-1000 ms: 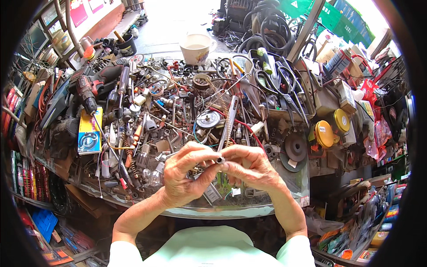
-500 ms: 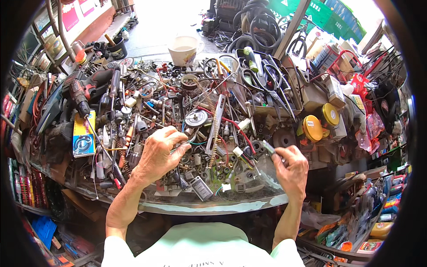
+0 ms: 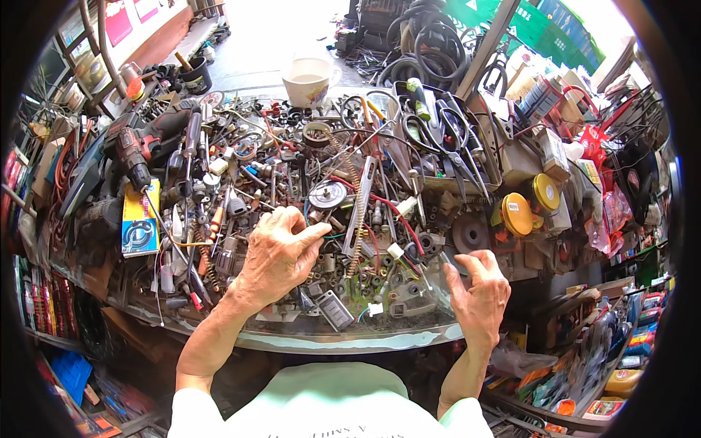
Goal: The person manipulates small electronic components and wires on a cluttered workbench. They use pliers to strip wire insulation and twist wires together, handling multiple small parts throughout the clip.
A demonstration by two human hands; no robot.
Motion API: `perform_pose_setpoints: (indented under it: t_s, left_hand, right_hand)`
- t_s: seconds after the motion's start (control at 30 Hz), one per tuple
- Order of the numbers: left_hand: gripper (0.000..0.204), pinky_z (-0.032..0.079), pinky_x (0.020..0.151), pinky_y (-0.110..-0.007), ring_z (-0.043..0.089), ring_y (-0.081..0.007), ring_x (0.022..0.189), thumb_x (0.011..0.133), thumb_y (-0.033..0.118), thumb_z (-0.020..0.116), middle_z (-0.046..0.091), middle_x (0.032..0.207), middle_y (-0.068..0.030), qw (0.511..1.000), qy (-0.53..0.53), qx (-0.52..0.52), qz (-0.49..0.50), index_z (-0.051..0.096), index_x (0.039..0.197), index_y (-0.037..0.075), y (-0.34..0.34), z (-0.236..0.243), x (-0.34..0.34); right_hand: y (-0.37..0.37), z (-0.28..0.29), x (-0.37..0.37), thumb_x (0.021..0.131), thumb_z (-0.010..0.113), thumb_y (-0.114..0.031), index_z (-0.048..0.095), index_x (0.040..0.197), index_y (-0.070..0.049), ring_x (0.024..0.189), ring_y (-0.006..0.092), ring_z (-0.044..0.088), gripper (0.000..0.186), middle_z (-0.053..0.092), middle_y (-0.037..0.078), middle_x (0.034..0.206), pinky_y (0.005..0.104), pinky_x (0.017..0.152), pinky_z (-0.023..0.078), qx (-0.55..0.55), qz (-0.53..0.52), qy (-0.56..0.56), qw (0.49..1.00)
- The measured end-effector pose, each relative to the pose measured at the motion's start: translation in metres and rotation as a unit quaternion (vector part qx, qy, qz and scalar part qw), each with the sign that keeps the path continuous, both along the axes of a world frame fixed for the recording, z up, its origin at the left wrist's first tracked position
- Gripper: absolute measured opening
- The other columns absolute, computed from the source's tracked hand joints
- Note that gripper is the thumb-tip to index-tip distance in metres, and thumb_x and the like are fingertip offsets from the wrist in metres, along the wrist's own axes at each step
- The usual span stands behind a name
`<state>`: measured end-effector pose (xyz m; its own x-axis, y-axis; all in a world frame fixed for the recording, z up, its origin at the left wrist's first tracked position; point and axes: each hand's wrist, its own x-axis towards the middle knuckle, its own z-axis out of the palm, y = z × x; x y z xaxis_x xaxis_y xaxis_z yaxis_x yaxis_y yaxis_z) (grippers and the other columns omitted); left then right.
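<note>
My left hand (image 3: 281, 252) hovers over the middle of a heap of small metal parts, beside a round grey pulley-like disc (image 3: 326, 194). Its thumb and fingers are bent together, and whatever they pinch is hidden. At the right of the bench front my right hand (image 3: 480, 298) is curled, its thumb and forefinger close to a faint, slim greyish piece too unclear to name. Between the hands lie a white connector with wires (image 3: 396, 251), a long rusty spring (image 3: 358, 219) and a slotted metal bar (image 3: 356, 201). A small grey rectangular part (image 3: 336, 312) rests near the front edge.
At the left are a red-and-black cordless drill (image 3: 135, 150) and a yellow-and-blue box (image 3: 140, 219). A white cup (image 3: 307, 82) stands at the back. Scissors (image 3: 456, 146) lie in a metal tray (image 3: 491, 164), with yellow round lids (image 3: 517, 213) at the right.
My left hand has moved slightly right, and the small metal piece at its fingertips no longer shows. My right hand has dropped a little and its fingers have shifted; the slim piece there is less visible.
</note>
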<state>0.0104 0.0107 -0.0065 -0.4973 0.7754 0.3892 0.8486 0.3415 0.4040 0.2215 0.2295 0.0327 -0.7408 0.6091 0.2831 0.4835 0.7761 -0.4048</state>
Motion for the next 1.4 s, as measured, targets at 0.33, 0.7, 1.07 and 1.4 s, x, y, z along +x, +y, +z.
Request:
perform_pose_setpoints:
  t_s: [0.33,0.7,1.07,1.4]
  left_hand:
    - [0.037,0.047,0.075,-0.041,0.059,-0.0283,0.083,0.078,0.002,0.067,0.056,0.086,-0.0091,0.999,0.017,-0.010,0.026,0.067,0.115,0.010,-0.004,-0.003,-0.002]
    - [0.035,0.046,0.075,-0.043,0.060,-0.0330,0.083,0.076,0.001,0.063,0.063,0.088,-0.0125,0.977,0.091,0.021,0.189,0.068,0.110,0.004,-0.019,-0.005,-0.021]
    - [0.042,0.053,0.079,-0.045,0.067,-0.0379,0.088,0.079,-0.003,0.059,0.068,0.100,-0.0159,0.946,0.037,-0.024,0.322,0.065,0.119,0.006,-0.025,-0.006,-0.031]
    - [0.045,0.049,0.088,-0.043,0.061,-0.0348,0.096,0.075,-0.012,0.055,0.063,0.102,-0.0150,0.977,0.077,0.098,0.172,0.066,0.116,0.003,-0.014,0.003,-0.018]
  right_hand:
    - [-0.034,-0.026,-0.107,0.087,0.071,-0.031,0.060,0.124,-0.009,0.077,0.0305,0.069,0.044,0.070,0.011,0.092,0.0409,0.072,0.053,0.049,0.278,-0.018,0.959]
    - [-0.006,-0.010,-0.106,0.070,0.066,-0.012,0.072,0.098,-0.008,0.055,0.0148,0.055,0.029,0.055,0.003,0.062,0.0301,0.057,0.046,-0.077,0.192,0.012,0.978]
    - [-0.023,-0.004,-0.107,0.080,0.077,-0.015,0.075,0.095,-0.006,0.074,0.0260,0.066,0.017,0.063,0.011,0.092,0.0356,0.066,0.052,0.030,0.180,0.084,0.980]
    - [-0.067,-0.047,-0.123,0.070,0.071,-0.003,0.060,0.124,0.002,0.102,0.0321,0.056,0.056,0.055,0.016,0.111,0.0423,0.089,0.046,0.110,0.353,-0.002,0.929]
